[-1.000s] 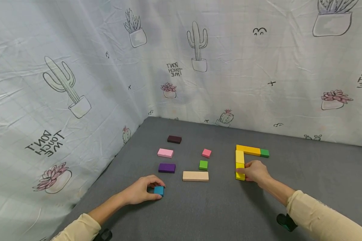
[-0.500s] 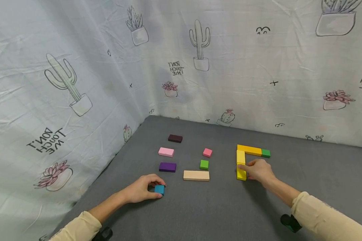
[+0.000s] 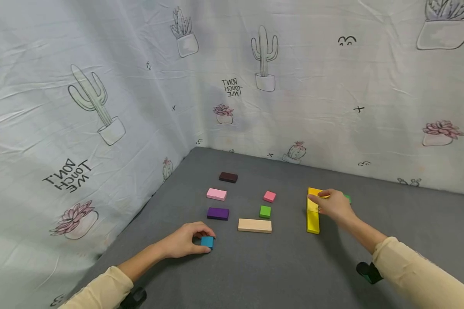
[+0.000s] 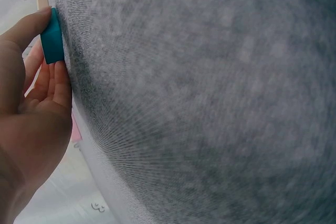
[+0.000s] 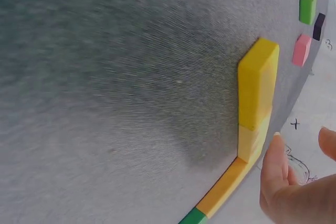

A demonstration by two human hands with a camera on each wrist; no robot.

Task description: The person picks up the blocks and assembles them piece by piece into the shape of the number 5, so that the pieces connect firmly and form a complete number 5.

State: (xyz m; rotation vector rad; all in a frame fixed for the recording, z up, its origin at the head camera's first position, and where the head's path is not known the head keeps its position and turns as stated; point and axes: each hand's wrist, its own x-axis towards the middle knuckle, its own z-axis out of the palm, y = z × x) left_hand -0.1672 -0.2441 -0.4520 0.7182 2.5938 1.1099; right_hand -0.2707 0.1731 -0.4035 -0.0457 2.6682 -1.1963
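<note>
My left hand [image 3: 182, 241] pinches a small blue block [image 3: 207, 242] between thumb and fingertips, low at the table; in the left wrist view the block [image 4: 52, 37] stands between thumb and fingers. My right hand [image 3: 335, 205] hovers over a row of blocks, thumb and fingers apart, holding nothing. In that row a bright yellow block [image 3: 313, 223] meets a pale yellow block [image 3: 312, 204], partly under the hand. Behind them an orange-yellow block [image 5: 223, 186] turns off at a corner and ends at a dark green block [image 5: 193, 216].
On the grey table [image 3: 255, 274] lie a beige block [image 3: 254, 225], light green block [image 3: 265, 211], coral block [image 3: 269, 196], purple block [image 3: 218, 213], pink block [image 3: 216, 194] and dark brown block [image 3: 228, 177]. Cactus-print cloth [image 3: 317, 107] hangs behind and at left.
My right hand has let go of the bright yellow block and moved away from me, over the pale yellow one. The left hand keeps its pinch on the blue block. The head view has shifted slightly.
</note>
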